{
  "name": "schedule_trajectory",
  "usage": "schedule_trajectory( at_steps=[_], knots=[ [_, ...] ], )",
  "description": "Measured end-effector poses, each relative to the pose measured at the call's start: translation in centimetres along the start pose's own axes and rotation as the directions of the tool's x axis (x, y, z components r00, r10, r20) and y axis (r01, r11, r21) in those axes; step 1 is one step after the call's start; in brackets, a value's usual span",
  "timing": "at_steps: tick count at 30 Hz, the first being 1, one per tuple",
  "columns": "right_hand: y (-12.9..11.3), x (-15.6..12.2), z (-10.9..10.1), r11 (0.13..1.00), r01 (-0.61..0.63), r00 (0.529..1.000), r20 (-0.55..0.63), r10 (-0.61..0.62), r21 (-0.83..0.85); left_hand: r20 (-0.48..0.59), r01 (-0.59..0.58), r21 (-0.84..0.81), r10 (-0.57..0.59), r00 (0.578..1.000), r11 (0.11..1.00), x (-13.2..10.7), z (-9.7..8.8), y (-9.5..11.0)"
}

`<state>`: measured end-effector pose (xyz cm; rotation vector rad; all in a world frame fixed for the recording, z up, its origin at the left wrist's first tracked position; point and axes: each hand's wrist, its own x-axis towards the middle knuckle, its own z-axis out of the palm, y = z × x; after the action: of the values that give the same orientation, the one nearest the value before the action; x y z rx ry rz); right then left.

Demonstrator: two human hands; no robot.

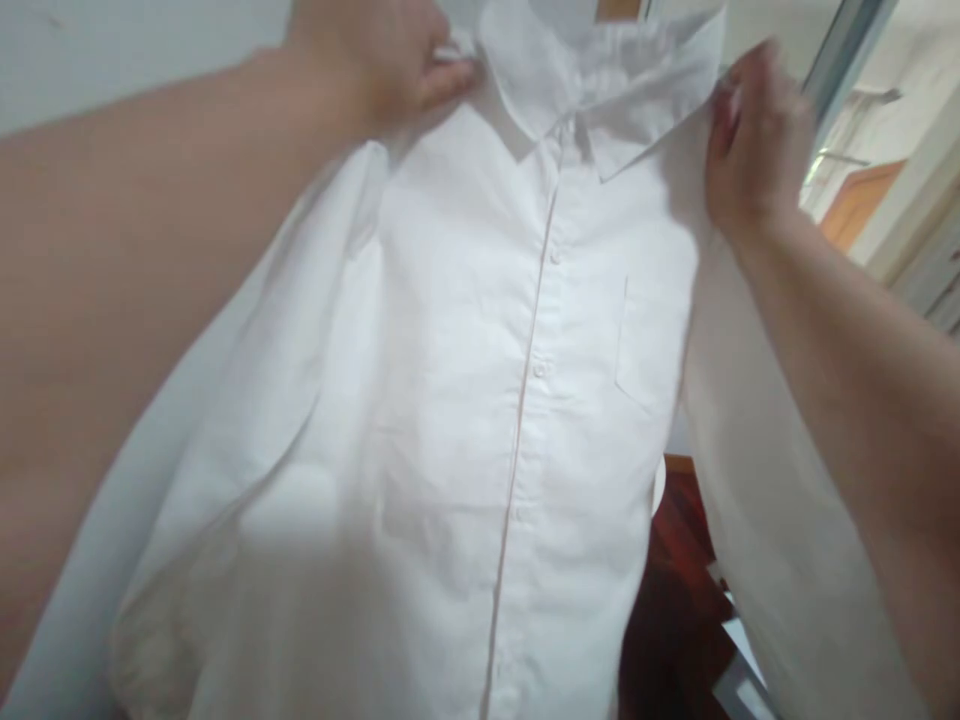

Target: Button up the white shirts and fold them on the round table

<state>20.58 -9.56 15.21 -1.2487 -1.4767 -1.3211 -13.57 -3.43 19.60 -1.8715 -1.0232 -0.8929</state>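
Left hand [394, 65] and right hand [761, 145] pinch the white shirt [457, 350] at its shoulders (buttoned), likely so it hangs spread.

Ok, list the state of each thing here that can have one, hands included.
White shirt: held up, front showing, slightly creased
Collar: folded down, its points spread
Button placket: closed along the visible front
Chest pocket: lying flat
Sleeves: hanging
Left hand: gripping the shirt near the collar
Right hand: gripping the opposite shoulder
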Motion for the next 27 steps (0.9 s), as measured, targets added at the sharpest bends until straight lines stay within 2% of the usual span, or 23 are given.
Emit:
schedule_trajectory(
  at_steps=[1, 3, 5, 6, 8, 11, 12, 14, 16, 17, 19, 21, 22, 24, 27],
  knots=[
    [-0.6, -1.2, 1.9, 0.999, -0.036, 0.996, 0.085, 0.038, -0.026, 0.055, 0.042, 0.039, -0.044, 0.998, 0.998, -0.6, 2.4, 0.5],
    [-0.9, -3.6, 5.7, 0.995, -0.045, 0.964, 0.259, 0.066, -0.086, 0.197, 0.048, 0.065, -0.060, 0.979, 0.997, -1.9, 7.3, 1.3],
    [-1.1, -6.7, 9.3, 0.992, -0.029, 0.905, 0.418, 0.078, -0.123, 0.366, 0.049, 0.031, -0.057, 0.929, 0.998, -3.8, 12.1, 2.2],
    [-1.5, -8.7, 11.0, 0.989, -0.041, 0.852, 0.512, 0.108, -0.142, 0.430, 0.063, -0.009, -0.053, 0.901, 0.998, -5.2, 14.6, 2.9],
    [-2.7, -13.6, 14.2, 0.989, -0.041, 0.740, 0.661, 0.124, -0.139, 0.491, 0.063, -0.073, -0.020, 0.871, 0.995, -8.8, 19.6, 4.6],
    [-5.6, -21.5, 18.6, 0.993, -0.060, 0.571, 0.813, 0.117, -0.101, 0.586, 0.103, -0.127, -0.009, 0.810, 0.987, -15.4, 26.4, 8.1],
    [-6.7, -23.9, 19.8, 0.993, -0.071, 0.535, 0.837, 0.114, -0.090, 0.591, 0.125, -0.146, -0.015, 0.806, 0.981, -17.5, 28.2, 9.4],
    [-8.9, -27.6, 21.8, 0.989, -0.124, 0.491, 0.861, 0.134, -0.083, 0.528, 0.170, -0.196, -0.042, 0.848, 0.966, -21.1, 31.0, 11.9],
    [-11.0, -29.9, 23.1, 0.973, -0.216, 0.494, 0.851, 0.179, -0.079, 0.502, 0.168, -0.225, -0.033, 0.864, 0.960, -23.6, 32.9, 14.2],
    [-12.0, -30.5, 23.4, 0.960, -0.270, 0.517, 0.829, 0.212, -0.077, 0.489, 0.160, -0.253, -0.016, 0.872, 0.954, -24.3, 33.6, 15.2],
    [-13.7, -31.3, 23.8, 0.938, -0.346, 0.593, 0.771, 0.234, -0.019, 0.466, 0.170, -0.364, 0.021, 0.884, 0.916, -25.3, 34.9, 16.9],
    [-14.9, -31.6, 23.9, 0.934, -0.325, 0.678, 0.725, 0.121, 0.148, 0.449, 0.237, -0.515, 0.024, 0.893, 0.824, -25.9, 36.2, 18.0],
    [-15.3, -31.7, 24.0, 0.925, -0.289, 0.703, 0.710, 0.031, 0.247, 0.453, 0.284, -0.580, 0.013, 0.891, 0.763, -26.1, 36.9, 18.3],
    [-15.6, -32.1, 24.4, 0.886, -0.247, 0.702, 0.702, -0.116, 0.393, 0.486, 0.369, -0.655, -0.007, 0.874, 0.659, -26.7, 38.2, 18.4],
    [-15.2, -32.9, 25.5, 0.846, -0.314, 0.651, 0.747, -0.138, 0.430, 0.536, 0.417, -0.693, 0.033, 0.844, 0.588, -27.3, 39.4, 17.9]
  ],
)
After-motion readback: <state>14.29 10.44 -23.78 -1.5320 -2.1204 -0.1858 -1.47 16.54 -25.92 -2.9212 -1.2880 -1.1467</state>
